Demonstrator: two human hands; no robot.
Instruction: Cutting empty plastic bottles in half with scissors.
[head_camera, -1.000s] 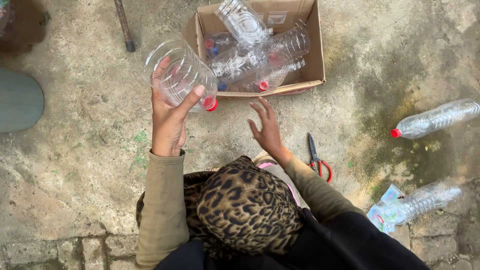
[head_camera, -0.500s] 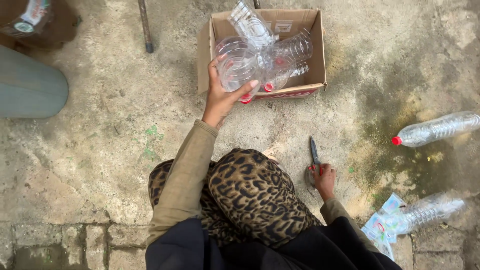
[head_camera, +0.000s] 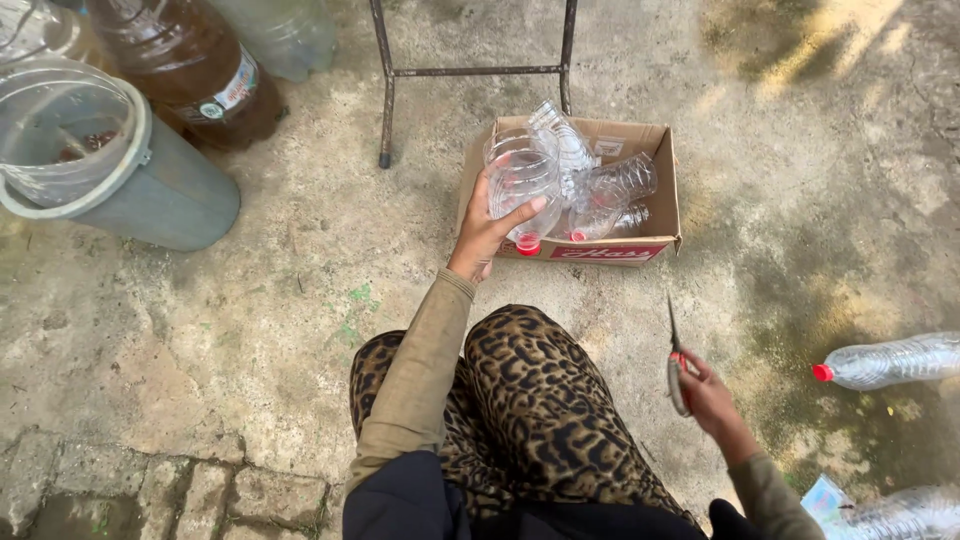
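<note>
The left hand (head_camera: 487, 232) grips a cut clear bottle (head_camera: 522, 190) over the nearly full cardboard box (head_camera: 662, 205). The right hand (head_camera: 708, 392) clutches scissors (head_camera: 676, 365). Two whole bottles (head_camera: 890, 360) wait at three o'clock.

Cut bottle (head_camera: 522, 185) now lower, over the cardboard box (head_camera: 664, 215); scissors (head_camera: 677, 365) newly up in right hand (head_camera: 712, 400).

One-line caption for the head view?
Left hand holds a clear bottle over a cardboard box; right hand grips scissors.

head view, steeply down, near ground
</note>
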